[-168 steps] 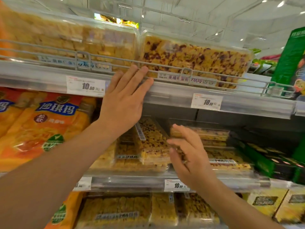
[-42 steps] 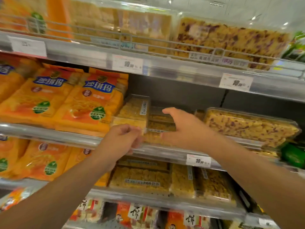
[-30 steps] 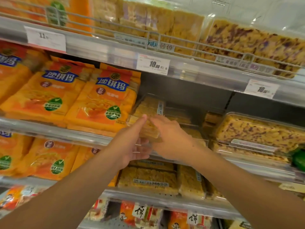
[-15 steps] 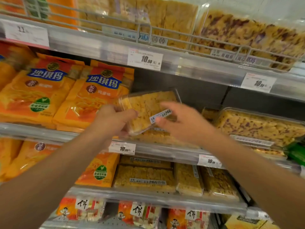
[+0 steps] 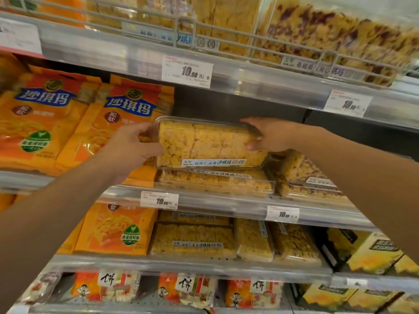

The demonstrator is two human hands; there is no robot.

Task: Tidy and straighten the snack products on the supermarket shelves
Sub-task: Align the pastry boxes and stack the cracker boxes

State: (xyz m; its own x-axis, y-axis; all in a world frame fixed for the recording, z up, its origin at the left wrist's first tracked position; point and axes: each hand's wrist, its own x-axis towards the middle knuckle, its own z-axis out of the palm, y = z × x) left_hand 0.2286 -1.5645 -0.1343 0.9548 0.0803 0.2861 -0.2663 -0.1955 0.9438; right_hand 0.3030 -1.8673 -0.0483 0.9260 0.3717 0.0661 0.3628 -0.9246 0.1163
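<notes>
Since the previous frame, the clear snack box [image 5: 210,143] has turned from tilted to level, label facing forward. Left hand [image 5: 132,147] grips its left end, right hand [image 5: 268,134] its right end, holding it atop a stacked box [image 5: 214,181] on the middle shelf [image 5: 226,203], beside orange bags [image 5: 118,123].

A white paper price tag reading 10.00 [image 5: 187,71] sits on the clear plastic shelf-edge strip [image 5: 260,83]; above the strip runs a grey wire shelf rail [image 5: 226,30].
</notes>
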